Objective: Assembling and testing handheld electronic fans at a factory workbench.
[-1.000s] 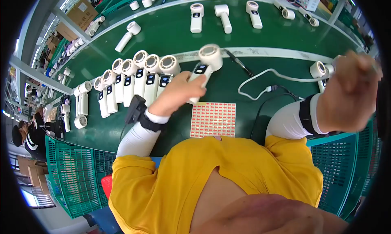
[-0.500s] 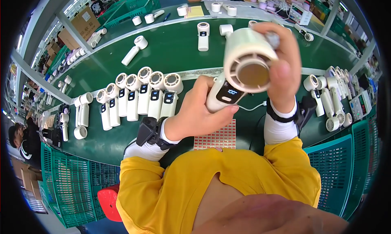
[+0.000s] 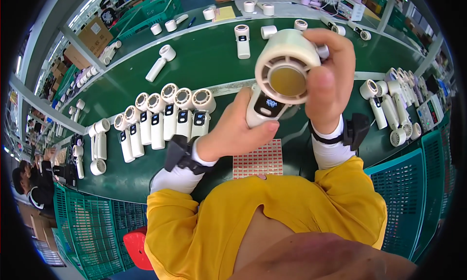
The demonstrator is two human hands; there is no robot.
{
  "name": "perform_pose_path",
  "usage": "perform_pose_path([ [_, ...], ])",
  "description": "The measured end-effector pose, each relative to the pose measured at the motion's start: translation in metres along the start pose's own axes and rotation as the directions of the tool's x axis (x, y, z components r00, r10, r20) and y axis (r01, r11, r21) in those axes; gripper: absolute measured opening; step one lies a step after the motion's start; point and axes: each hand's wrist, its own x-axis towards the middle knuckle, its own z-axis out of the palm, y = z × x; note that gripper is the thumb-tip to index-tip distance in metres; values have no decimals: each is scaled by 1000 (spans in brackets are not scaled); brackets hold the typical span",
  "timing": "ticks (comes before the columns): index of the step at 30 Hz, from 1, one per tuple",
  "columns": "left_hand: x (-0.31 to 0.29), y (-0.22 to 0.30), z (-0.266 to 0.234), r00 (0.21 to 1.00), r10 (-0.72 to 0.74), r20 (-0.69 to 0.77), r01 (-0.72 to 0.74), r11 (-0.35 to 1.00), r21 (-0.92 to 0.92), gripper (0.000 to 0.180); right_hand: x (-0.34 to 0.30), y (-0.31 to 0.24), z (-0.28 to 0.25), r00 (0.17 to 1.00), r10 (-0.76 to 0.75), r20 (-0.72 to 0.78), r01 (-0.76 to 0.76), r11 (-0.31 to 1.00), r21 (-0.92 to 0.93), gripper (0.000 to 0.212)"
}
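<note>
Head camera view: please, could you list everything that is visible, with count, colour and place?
Held fan: one, white, between both grips
Lined-up fans: seven, white, left of centre
Middle fans: at least four, white, upper middle
Right cluster fans: several, mostly white, right
Other fans: many, mostly white, left and top
Instrument boxes: two, whitish, right and top right
Label sheet: one, white with red, before the torso
Table: green, centre
Paper: one, yellow, top centre
Crates: several, green, both sides, upper left
Cartons: several, brown, left
Seat: one, red, lower left
Co-workers: at least two, dark or white clothing, left and top
Wrist devices: two, black, wrists
Top: one, yellow, bottom
Left grip: one, bare, around fan handle
Right grip: one, bare, at fan head
</note>
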Motion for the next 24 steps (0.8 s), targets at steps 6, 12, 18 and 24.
perform_pose_path([
  [6, 6, 36, -33, 881, -379, 284, 410, 312, -857, 59, 7, 8, 8, 998, -56, 1, 55, 967, -248, 30],
  [12, -13, 92, -51, 757, -16, -653, -498, 632, -593, 42, 11, 1, -11, 1000, 13, 16, -7, 949, -315, 28],
  [18, -33, 110, -41, 718, 387, -578, -585, 786, -200, 41, 8, 6, -9, 988, -57, -144, 16, 963, -270, 27],
  [24, -41, 102, -78, 711, 331, -621, -473, 878, -72, 41, 9, 1, -13, 973, 60, -222, -100, 980, -172, 25],
])
